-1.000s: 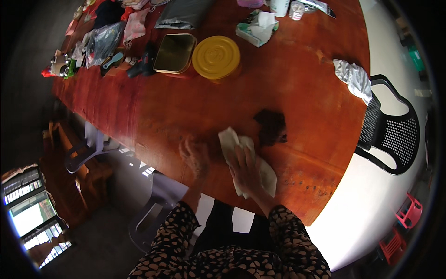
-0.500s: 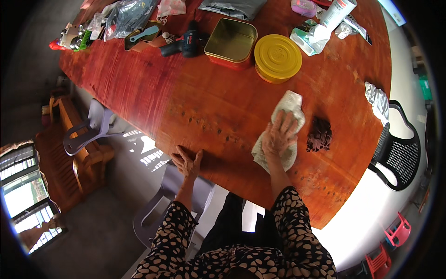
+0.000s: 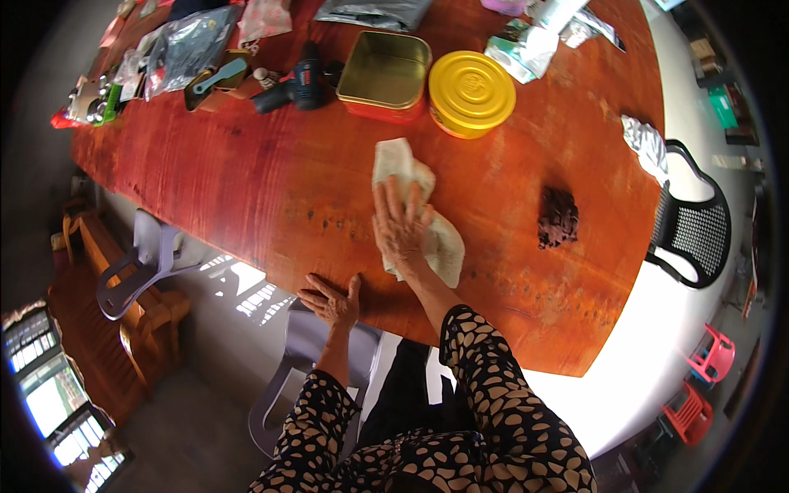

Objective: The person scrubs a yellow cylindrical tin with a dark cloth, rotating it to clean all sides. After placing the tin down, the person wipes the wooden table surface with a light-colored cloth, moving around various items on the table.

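Observation:
My right hand [image 3: 400,222] lies over a pale, off-white cloth [image 3: 445,251], holding it against the wooden table top [image 3: 485,197]. The cloth sticks out beyond the fingertips and to the right of the wrist; the part beneath the palm is hidden. My left hand [image 3: 335,301] rests on the table near its front edge, empty, with fingers and thumb apart. Off to the right of the cloth sits a crumpled dark brown cloth-like bundle [image 3: 558,218], touched by neither hand.
Beyond my hands stand an open square tin [image 3: 382,108] and a round yellow-lidded container [image 3: 472,92]. A cordless drill [image 3: 306,78] and plastic bags [image 3: 191,49] lie at the far left. Crumpled silvery wrapping [image 3: 644,148] hangs at the right edge. A grey chair [image 3: 362,349] is by the front edge.
My right hand has slid the pale cloth leftward across the table. My left hand stays at the table edge. The whole view has shifted somewhat.

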`<state>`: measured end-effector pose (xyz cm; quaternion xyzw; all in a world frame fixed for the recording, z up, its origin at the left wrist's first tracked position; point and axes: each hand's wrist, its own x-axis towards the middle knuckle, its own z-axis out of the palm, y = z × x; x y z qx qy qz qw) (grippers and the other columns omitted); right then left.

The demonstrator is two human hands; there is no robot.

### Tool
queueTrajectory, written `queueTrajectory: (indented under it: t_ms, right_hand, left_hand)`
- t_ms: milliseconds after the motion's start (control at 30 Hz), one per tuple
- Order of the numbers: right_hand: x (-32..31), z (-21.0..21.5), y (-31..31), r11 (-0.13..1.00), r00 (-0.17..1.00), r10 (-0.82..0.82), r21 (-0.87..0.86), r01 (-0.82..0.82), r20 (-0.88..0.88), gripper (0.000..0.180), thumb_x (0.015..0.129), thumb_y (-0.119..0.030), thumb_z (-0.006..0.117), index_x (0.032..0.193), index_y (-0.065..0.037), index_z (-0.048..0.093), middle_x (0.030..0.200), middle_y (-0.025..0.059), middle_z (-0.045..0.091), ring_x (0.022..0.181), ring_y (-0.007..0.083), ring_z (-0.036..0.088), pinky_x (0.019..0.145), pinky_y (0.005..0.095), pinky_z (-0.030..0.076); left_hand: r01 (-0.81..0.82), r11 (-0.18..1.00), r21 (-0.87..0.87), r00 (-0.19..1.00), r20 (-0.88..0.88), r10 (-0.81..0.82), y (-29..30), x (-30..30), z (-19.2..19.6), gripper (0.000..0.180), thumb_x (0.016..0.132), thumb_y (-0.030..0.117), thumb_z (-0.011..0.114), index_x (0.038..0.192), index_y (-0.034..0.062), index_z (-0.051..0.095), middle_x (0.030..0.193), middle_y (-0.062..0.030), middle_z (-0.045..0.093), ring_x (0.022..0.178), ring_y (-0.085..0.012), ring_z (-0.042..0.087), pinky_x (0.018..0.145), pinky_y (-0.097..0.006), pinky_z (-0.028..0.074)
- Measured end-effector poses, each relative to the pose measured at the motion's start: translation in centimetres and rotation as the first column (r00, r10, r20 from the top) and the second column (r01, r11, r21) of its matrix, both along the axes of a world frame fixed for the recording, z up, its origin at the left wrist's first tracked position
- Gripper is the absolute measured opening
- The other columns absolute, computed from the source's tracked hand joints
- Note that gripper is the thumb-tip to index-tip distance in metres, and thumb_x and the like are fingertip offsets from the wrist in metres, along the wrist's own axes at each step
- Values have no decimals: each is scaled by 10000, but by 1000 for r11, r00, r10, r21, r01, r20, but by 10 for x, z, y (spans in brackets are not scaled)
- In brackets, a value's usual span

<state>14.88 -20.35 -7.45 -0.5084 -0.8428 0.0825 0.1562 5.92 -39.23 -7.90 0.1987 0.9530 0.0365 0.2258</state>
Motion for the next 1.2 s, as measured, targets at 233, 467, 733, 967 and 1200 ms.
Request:
queueTrajectory:
  t_ms: [233,467,733,967,1200]
  right_hand:
    - [106,27,-41,996,994,89,-19,-88,68,608,908,-320,606,1467,-198,400,1539,-1,309,1377,303,303,952,533,347]
    - [262,28,-130,935,962,-112,-303,187,248,652,893,-247,597,1491,-179,346,1581,46,210,1406,371,204,1055,620,219]
    - [214,15,-137,910,959,-250,-308,279,132,656,863,-155,572,1481,-144,354,1561,107,239,1363,439,260,1049,610,273]
    - [85,16,-126,943,940,329,21,-332,87,552,875,-202,534,1419,-161,450,1486,45,393,1320,290,394,905,438,420]
    - [148,27,-125,847,850,520,-174,-502,78,626,887,-198,546,1487,-200,368,1520,58,320,1361,321,341,989,497,376]
  left_hand:
    - [-30,997,-72,998,47,34,-1,-9,-2,1224,746,852,483,1546,126,-94,1531,-369,-131,1426,-546,-35,1159,-602,74]
    - [-56,993,-101,995,80,64,-6,-15,-4,1225,748,835,510,1547,139,-105,1532,-364,-142,1447,-502,-61,1164,-584,55]
    - [-61,993,-105,994,85,70,3,-11,3,1218,744,837,514,1551,162,-100,1535,-359,-144,1451,-489,-76,1163,-580,70]
    - [-59,991,-117,992,106,71,14,-8,11,1182,772,780,548,1551,168,-97,1534,-362,-130,1448,-502,-54,1158,-580,100]
    - [-82,995,-62,994,64,86,4,-3,6,1229,726,829,550,1558,166,-66,1543,-351,-120,1441,-520,11,1139,-592,162]
